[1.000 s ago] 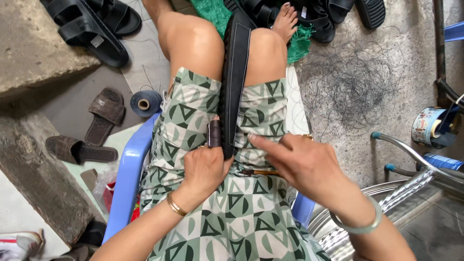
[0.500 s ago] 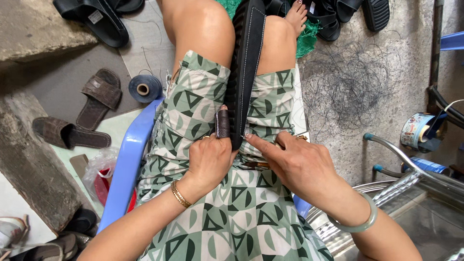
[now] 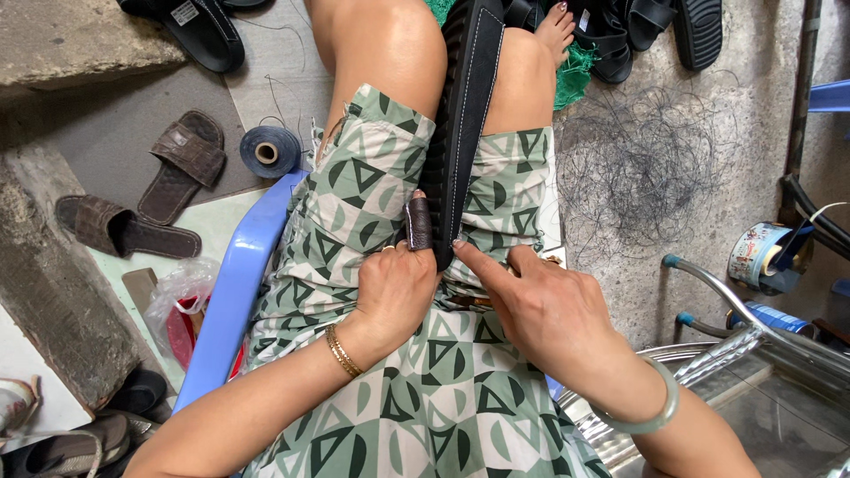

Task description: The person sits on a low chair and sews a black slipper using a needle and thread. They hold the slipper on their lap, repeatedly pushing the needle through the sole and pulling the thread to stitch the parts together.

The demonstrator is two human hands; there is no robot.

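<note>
This looks like a small, informal sandal-making workshop set up on a rough concrete floor [image 3: 673,265]. A black sandal sole [image 3: 460,115] with white stitching lies along the seated person's lap, and more black sandals [image 3: 637,31] are piled at the far edge of the floor. Brown slippers [image 3: 181,164] and a spool of dark thread [image 3: 270,150] sit beside the blue plastic chair [image 3: 235,292], and loose thread [image 3: 646,168] tangles over the concrete.

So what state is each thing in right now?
Sole: on edge, clamped between the knees.
Left hand: gripping the sole's near end, one finger in a brown guard.
Right hand: forefinger pressed on the sole.
Spool: lying on the floor.
</note>
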